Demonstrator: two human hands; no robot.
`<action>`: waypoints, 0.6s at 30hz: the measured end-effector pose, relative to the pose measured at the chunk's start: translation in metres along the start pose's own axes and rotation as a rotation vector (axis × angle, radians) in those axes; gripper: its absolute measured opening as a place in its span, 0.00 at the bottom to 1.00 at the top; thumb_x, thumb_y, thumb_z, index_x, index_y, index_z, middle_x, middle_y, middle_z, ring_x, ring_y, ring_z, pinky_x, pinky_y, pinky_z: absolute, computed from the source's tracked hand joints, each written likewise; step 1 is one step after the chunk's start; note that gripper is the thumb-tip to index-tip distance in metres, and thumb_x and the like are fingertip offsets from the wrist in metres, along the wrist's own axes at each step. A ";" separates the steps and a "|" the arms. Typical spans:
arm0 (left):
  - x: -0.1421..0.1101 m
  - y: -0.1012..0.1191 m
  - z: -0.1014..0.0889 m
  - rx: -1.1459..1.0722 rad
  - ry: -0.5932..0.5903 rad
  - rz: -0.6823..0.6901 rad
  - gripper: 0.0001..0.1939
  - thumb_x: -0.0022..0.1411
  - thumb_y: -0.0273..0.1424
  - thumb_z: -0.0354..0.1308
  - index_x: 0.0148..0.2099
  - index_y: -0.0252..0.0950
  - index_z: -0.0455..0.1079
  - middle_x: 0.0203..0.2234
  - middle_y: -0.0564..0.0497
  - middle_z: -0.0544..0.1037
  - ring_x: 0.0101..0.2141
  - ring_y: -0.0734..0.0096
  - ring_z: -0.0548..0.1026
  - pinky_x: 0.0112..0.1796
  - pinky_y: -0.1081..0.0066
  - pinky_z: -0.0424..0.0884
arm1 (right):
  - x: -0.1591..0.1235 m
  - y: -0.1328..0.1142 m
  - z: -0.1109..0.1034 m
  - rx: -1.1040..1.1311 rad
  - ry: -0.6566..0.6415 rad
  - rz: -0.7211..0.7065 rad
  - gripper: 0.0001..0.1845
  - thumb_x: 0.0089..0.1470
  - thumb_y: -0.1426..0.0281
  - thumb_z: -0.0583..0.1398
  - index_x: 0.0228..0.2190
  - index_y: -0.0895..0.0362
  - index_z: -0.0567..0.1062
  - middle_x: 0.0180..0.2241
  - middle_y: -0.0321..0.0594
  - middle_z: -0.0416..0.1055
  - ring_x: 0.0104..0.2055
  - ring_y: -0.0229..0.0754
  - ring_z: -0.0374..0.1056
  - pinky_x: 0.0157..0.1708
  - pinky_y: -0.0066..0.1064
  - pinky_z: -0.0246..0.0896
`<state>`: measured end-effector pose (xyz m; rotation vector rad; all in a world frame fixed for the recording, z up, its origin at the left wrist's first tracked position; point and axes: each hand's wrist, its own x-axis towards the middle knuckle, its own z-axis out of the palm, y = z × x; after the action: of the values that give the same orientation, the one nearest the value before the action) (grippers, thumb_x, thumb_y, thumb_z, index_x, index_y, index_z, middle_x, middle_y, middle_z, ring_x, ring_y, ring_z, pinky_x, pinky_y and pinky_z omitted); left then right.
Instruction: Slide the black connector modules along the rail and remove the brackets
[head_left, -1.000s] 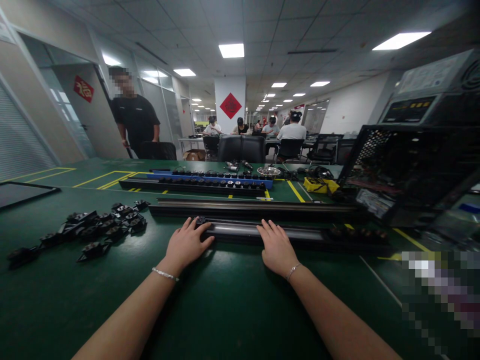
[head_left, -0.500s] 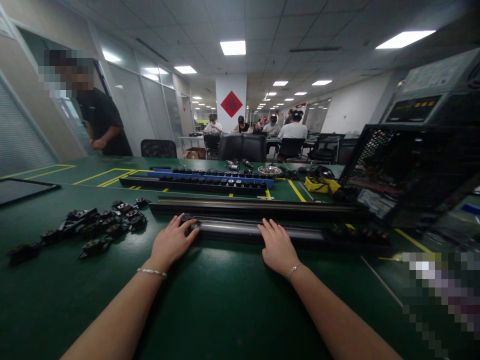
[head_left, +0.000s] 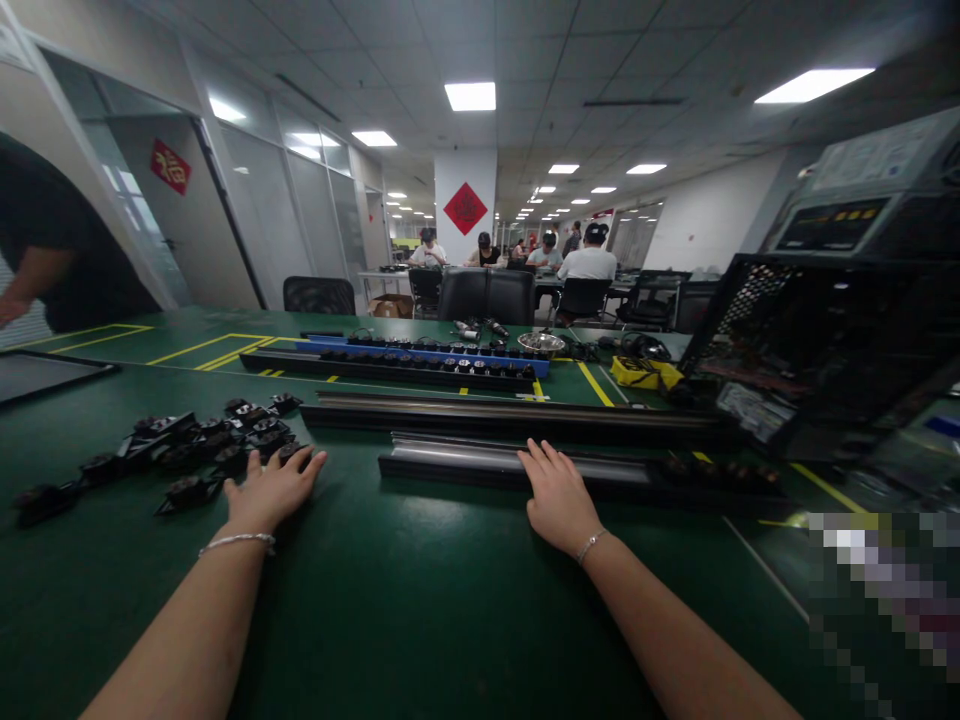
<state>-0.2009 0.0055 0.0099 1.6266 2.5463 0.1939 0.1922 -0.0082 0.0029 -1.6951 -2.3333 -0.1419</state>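
Observation:
My left hand (head_left: pixel 271 492) is over the table at the right edge of a heap of small black parts (head_left: pixel 180 440). Between its thumb and fingers is a small black part (head_left: pixel 295 453) with a rounded top. A long black channel (head_left: pixel 450 464) with a shiny grey inside lies before me. My right hand (head_left: pixel 559 497) rests on its near edge, fingers stretched out over the trough. Several small dark parts (head_left: pixel 712 470) sit in the channel's right end; its left end shows bare metal.
Behind lies another long black rail (head_left: pixel 480 412). Farther back, black and blue channels (head_left: pixel 420 365) hold rows of small parts. A yellow basket (head_left: pixel 645 373), a metal bowl (head_left: pixel 540 342) and a dark open case (head_left: pixel 817 350) stand right. A person (head_left: pixel 67 240) is at far left.
My left hand has moved left, from the channel's left end to the heap of parts. My right hand has stayed on the channel. The person at left has moved farther left.

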 end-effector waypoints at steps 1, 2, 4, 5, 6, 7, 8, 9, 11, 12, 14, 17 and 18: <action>0.002 -0.004 0.000 -0.015 -0.003 -0.014 0.34 0.57 0.55 0.35 0.61 0.49 0.55 0.62 0.42 0.53 0.62 0.38 0.40 0.51 0.33 0.43 | 0.000 0.000 0.000 -0.001 -0.003 0.001 0.36 0.43 0.76 0.52 0.57 0.61 0.59 0.62 0.46 0.49 0.64 0.47 0.41 0.60 0.40 0.35; 0.003 -0.007 0.001 -0.032 -0.002 -0.024 0.35 0.56 0.55 0.36 0.61 0.48 0.55 0.62 0.41 0.52 0.62 0.37 0.39 0.51 0.32 0.42 | 0.000 0.000 0.000 -0.003 -0.006 0.001 0.36 0.43 0.76 0.52 0.57 0.61 0.59 0.62 0.46 0.49 0.64 0.47 0.41 0.60 0.40 0.35; 0.007 -0.012 0.003 -0.064 0.025 -0.042 0.35 0.55 0.56 0.38 0.61 0.48 0.57 0.63 0.41 0.51 0.61 0.35 0.38 0.51 0.32 0.42 | 0.000 0.001 0.000 -0.004 -0.009 0.001 0.36 0.43 0.76 0.52 0.57 0.61 0.59 0.62 0.45 0.49 0.64 0.47 0.41 0.60 0.40 0.35; 0.008 -0.014 0.004 -0.079 0.051 -0.053 0.35 0.55 0.57 0.39 0.60 0.48 0.59 0.63 0.41 0.50 0.61 0.34 0.38 0.50 0.32 0.42 | 0.000 0.001 0.000 -0.005 -0.008 0.001 0.36 0.43 0.76 0.52 0.57 0.60 0.59 0.62 0.45 0.49 0.64 0.47 0.41 0.60 0.40 0.35; 0.009 -0.015 0.005 -0.092 0.081 -0.060 0.35 0.54 0.58 0.39 0.59 0.48 0.60 0.63 0.42 0.50 0.61 0.33 0.38 0.50 0.31 0.43 | 0.000 0.001 0.000 -0.006 -0.007 0.001 0.36 0.43 0.76 0.52 0.57 0.60 0.59 0.62 0.45 0.49 0.64 0.47 0.41 0.60 0.40 0.35; 0.010 -0.014 0.006 -0.102 0.112 -0.063 0.34 0.54 0.58 0.39 0.58 0.49 0.62 0.63 0.44 0.50 0.61 0.31 0.38 0.49 0.31 0.44 | 0.000 0.000 0.000 -0.007 -0.007 0.002 0.36 0.43 0.76 0.52 0.57 0.60 0.59 0.62 0.45 0.49 0.64 0.47 0.41 0.60 0.40 0.35; 0.010 -0.012 0.006 -0.109 0.149 -0.057 0.34 0.55 0.58 0.38 0.57 0.49 0.64 0.63 0.46 0.51 0.60 0.31 0.38 0.49 0.31 0.44 | 0.000 0.000 0.000 -0.009 -0.008 0.004 0.36 0.43 0.76 0.52 0.57 0.60 0.59 0.62 0.45 0.49 0.64 0.47 0.41 0.60 0.40 0.35; 0.009 -0.009 0.006 -0.112 0.194 -0.036 0.33 0.56 0.57 0.37 0.56 0.50 0.64 0.63 0.49 0.51 0.60 0.31 0.38 0.49 0.31 0.45 | 0.000 0.000 -0.001 -0.010 -0.011 0.006 0.36 0.43 0.76 0.52 0.57 0.61 0.59 0.62 0.45 0.49 0.64 0.47 0.41 0.60 0.40 0.35; 0.003 0.004 0.003 -0.103 0.316 0.040 0.30 0.59 0.53 0.36 0.56 0.49 0.64 0.63 0.52 0.51 0.61 0.33 0.38 0.50 0.33 0.46 | 0.001 -0.001 -0.001 -0.013 -0.016 0.010 0.36 0.43 0.76 0.52 0.57 0.61 0.60 0.62 0.46 0.49 0.64 0.48 0.41 0.60 0.41 0.36; -0.001 0.013 0.002 -0.091 0.389 0.097 0.29 0.61 0.51 0.36 0.57 0.47 0.63 0.63 0.51 0.50 0.61 0.36 0.38 0.52 0.36 0.46 | 0.001 -0.001 -0.001 -0.014 -0.017 0.010 0.36 0.43 0.75 0.53 0.57 0.61 0.60 0.62 0.46 0.49 0.64 0.48 0.41 0.60 0.41 0.36; -0.011 0.036 0.000 -0.054 0.501 0.225 0.27 0.62 0.46 0.38 0.57 0.43 0.63 0.63 0.47 0.50 0.62 0.42 0.41 0.54 0.41 0.48 | 0.001 -0.001 -0.001 -0.014 -0.009 0.009 0.36 0.42 0.75 0.53 0.56 0.61 0.60 0.62 0.46 0.50 0.63 0.48 0.42 0.59 0.41 0.36; -0.031 0.077 0.005 -0.006 0.526 0.446 0.24 0.63 0.41 0.42 0.57 0.41 0.63 0.63 0.44 0.51 0.62 0.51 0.44 0.56 0.48 0.50 | 0.000 -0.001 -0.001 -0.009 0.005 0.004 0.36 0.42 0.75 0.52 0.56 0.61 0.60 0.62 0.46 0.50 0.63 0.48 0.43 0.59 0.41 0.36; -0.038 0.090 0.009 0.001 0.521 0.513 0.23 0.63 0.40 0.42 0.57 0.42 0.63 0.63 0.45 0.52 0.62 0.53 0.45 0.57 0.49 0.50 | 0.000 -0.001 -0.001 -0.007 0.007 0.001 0.36 0.42 0.75 0.52 0.56 0.61 0.60 0.62 0.46 0.50 0.63 0.48 0.43 0.59 0.40 0.36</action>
<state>-0.1026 0.0087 0.0176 2.4708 2.3600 0.7471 0.1915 -0.0084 0.0039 -1.6970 -2.3292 -0.1561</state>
